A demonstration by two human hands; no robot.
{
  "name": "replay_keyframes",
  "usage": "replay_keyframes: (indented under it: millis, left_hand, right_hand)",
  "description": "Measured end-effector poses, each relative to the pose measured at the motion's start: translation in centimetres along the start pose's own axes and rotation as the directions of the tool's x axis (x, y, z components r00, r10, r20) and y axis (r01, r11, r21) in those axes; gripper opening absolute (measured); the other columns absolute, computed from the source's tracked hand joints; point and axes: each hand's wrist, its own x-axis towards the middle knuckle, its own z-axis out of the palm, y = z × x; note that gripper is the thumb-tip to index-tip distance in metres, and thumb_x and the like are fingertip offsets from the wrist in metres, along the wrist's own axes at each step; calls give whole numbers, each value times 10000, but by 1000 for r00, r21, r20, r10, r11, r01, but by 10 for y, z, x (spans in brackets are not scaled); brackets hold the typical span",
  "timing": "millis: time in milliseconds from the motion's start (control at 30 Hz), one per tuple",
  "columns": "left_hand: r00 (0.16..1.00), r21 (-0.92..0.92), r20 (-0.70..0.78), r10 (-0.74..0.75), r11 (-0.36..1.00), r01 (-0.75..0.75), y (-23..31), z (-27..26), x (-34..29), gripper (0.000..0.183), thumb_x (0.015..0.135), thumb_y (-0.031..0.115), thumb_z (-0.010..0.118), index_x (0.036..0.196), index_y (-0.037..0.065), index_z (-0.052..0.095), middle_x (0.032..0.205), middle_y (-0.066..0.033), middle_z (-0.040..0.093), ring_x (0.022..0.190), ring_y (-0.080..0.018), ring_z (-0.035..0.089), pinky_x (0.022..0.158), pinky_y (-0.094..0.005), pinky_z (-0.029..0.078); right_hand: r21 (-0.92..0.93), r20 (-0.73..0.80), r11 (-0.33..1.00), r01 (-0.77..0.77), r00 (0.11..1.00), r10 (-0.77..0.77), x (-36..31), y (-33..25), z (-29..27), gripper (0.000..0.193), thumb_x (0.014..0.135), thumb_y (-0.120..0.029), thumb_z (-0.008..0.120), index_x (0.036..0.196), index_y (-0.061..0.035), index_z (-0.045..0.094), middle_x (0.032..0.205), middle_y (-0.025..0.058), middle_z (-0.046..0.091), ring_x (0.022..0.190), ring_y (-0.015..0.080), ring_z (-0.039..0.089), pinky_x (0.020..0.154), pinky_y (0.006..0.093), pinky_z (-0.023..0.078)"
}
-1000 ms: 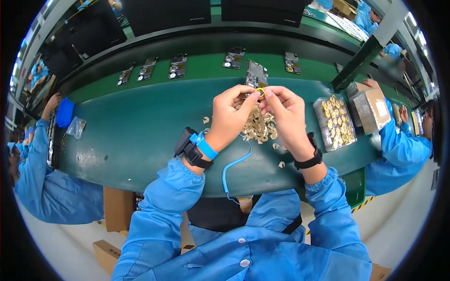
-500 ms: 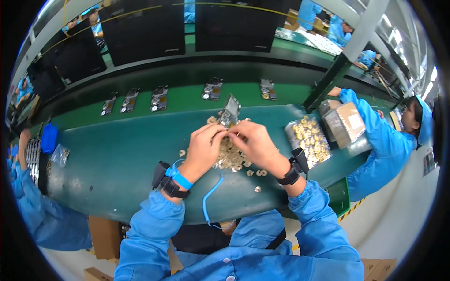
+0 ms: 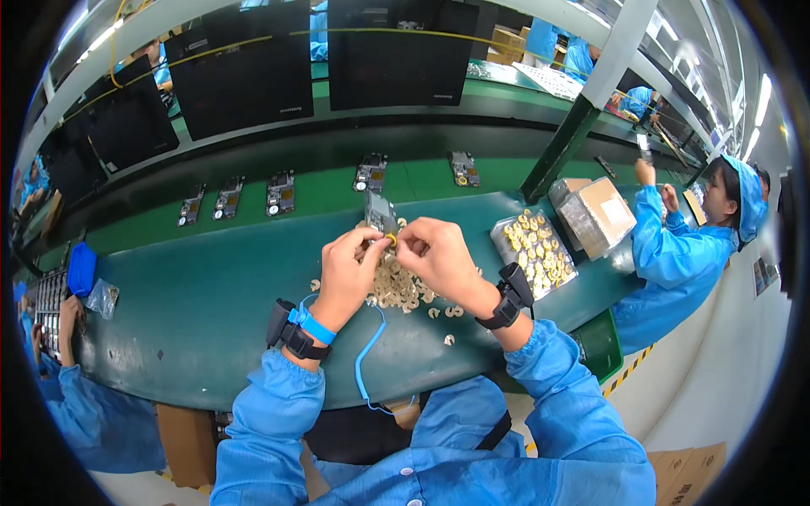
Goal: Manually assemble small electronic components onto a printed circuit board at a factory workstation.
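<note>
A: What is the largest element, and what rests toward its right side?
B: The green worktable (image 3: 211,295) spans the view from left to right. On its right part lies a shallow clear tray (image 3: 511,253) filled with yellow parts (image 3: 540,251).

A: How are the two hands posed?
B: The left hand (image 3: 348,266) is closed in a thumb-and-finger pinch at the table's middle. The right hand (image 3: 441,257) is curled just beside it, fingertips drawn nearly together; whether they hold anything cannot be told.

A: And beneath them?
B: A heap of loose pale pieces (image 3: 396,289), partly hidden by the fingers.

A: Where is the circuit board?
B: The circuit board (image 3: 381,211) projects beyond the left fingertips, on their far side, tilted. It is probably light, stiff and fragile, best held by its edges, away from the components. The fingers hide whether it is gripped.

A: The smallest element?
B: A yellow round part (image 3: 391,241), in the left hand's pinch at the board's near end. It appears thin and nearly weightless, perhaps slippery to bare skin; its rim seems the proper place for thumb and forefinger, with light pressure lest it bend.
</note>
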Motion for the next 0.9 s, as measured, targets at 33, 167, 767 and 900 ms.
replay_keyframes:
  millis: [33, 167, 767, 900]
  left_hand:
    - [1000, 3, 0, -9, 1000, 9, -2, 0, -2, 111, 932, 25, 704, 995, -67, 707, 863, -104, 741, 678, -92, 660, 612, -256, 524]
    - [999, -49, -29, 32, 998, -34, -1, 3, -3, 112, 955, 17, 677, 1019, -69, 708, 897, -119, 753, 744, -91, 677, 674, -252, 551]
    - [962, -394, -148, -231, 906, 157, -20, -18, 1, 153, 1012, 61, 639, 1066, -67, 702, 969, -52, 720, 841, -98, 675, 768, -270, 583]
    - [962, -384, -3, -275, 888, 253, -7, -14, -1, 157, 1015, 61, 640, 1087, -62, 706, 983, -56, 724, 888, -105, 682, 810, -273, 594]
  right_hand:
    - [6, 5, 1000, -5, 1000, 5, -1, -1, 4, 88, 811, -17, 704, 841, 58, 669, 730, 157, 633, 620, 265, 639, 613, 360, 526]
    - [-46, -45, 998, 50, 998, -52, -1, 0, 10, 90, 805, -22, 716, 848, 48, 680, 735, 142, 645, 620, 221, 647, 580, 329, 517]
    - [-172, 294, 942, -288, 898, 328, 31, 14, -9, 244, 867, -169, 777, 844, 56, 685, 677, 67, 644, 585, 76, 555, 557, 282, 472]
    - [201, 50, 977, -64, 997, 55, 25, 14, 5, 153, 874, -104, 783, 926, 25, 718, 769, 87, 646, 630, 114, 583, 572, 290, 464]
